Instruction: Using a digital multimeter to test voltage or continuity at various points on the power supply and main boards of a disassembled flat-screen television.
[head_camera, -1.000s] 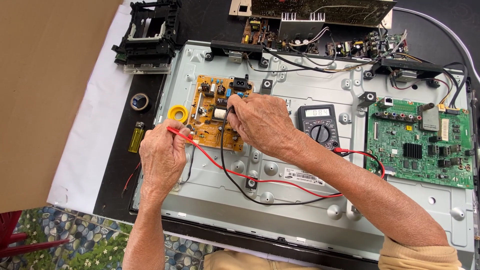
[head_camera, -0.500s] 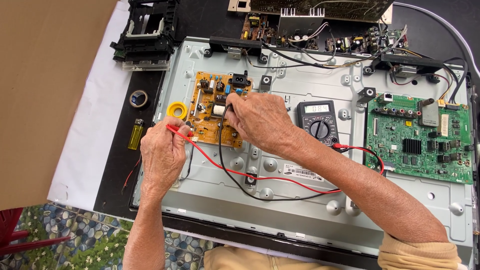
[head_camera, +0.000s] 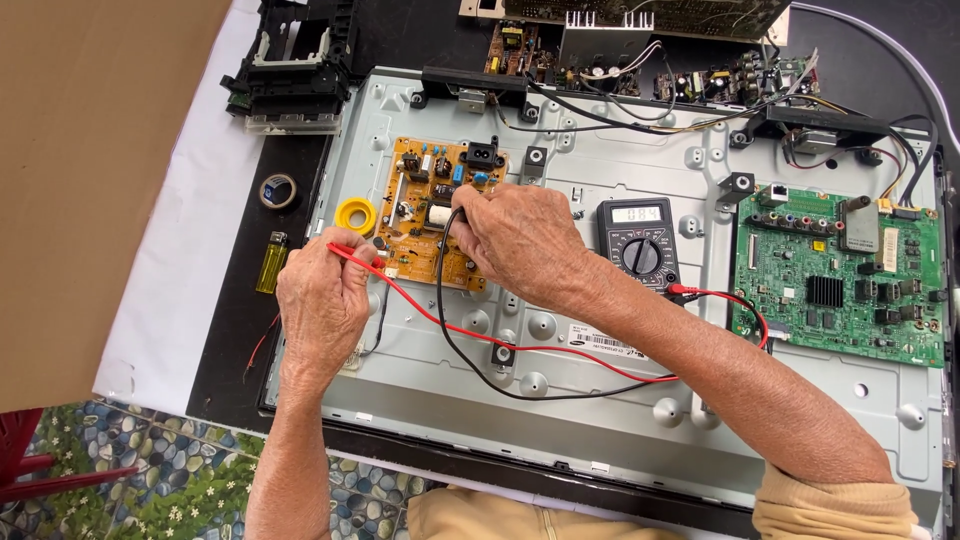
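My left hand (head_camera: 322, 300) grips a red test probe (head_camera: 350, 256), its tip pointing at the lower left of an orange circuit board (head_camera: 425, 205). On that same board my right hand (head_camera: 522, 243) holds a black probe (head_camera: 452, 215) against the middle. Red and black leads (head_camera: 520, 350) loop across the grey metal chassis (head_camera: 600, 400) to a dark multimeter (head_camera: 640, 243) just right of my right hand.
A green circuit board (head_camera: 835, 285) sits at the right of the chassis. More boards and wires (head_camera: 650, 70) lie at the top. A yellow solder spool (head_camera: 355, 214), tape roll (head_camera: 278, 190), yellow lighter (head_camera: 270, 262) and black plastic part (head_camera: 290, 70) lie to the left. Cardboard (head_camera: 90, 180) covers the left.
The view shifted slightly; both hands stay on the orange board with the probes, the right hand edging a little lower on it.
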